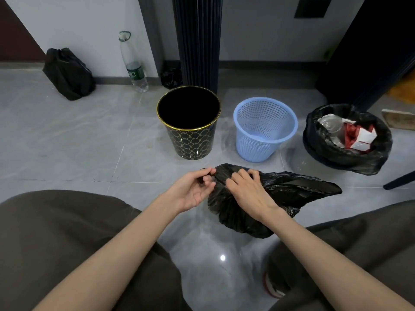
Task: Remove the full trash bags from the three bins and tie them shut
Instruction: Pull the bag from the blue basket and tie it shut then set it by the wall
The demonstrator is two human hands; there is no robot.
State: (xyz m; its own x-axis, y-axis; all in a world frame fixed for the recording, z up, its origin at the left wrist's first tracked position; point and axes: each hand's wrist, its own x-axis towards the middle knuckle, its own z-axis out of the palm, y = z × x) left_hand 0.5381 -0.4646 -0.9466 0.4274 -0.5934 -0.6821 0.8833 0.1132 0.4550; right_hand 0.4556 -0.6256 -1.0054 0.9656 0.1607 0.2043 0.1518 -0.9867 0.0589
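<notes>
While both hands work at centre frame, this looks like bag number two going shut: the left hand [193,190] pinches a twisted end of the black trash bag [292,189] between thumb and fingers. Right beside it, the right hand [248,190] has its fingers curled down onto the gathered neck, and the bag's body lies on the floor tiles toward the right. No finished knot that I can see yet. Behind, the gold-rimmed black bin [190,140] stands empty, and so does the blue basket [258,142] next to it. Upper left, a dark bag [67,74] sits against the wall, closed as far as I can tell, likely one already done. Far right, the third bin [336,153] has its liner folded over the rim with rubbish [357,135] showing, so that one's left to pull and tie.
</notes>
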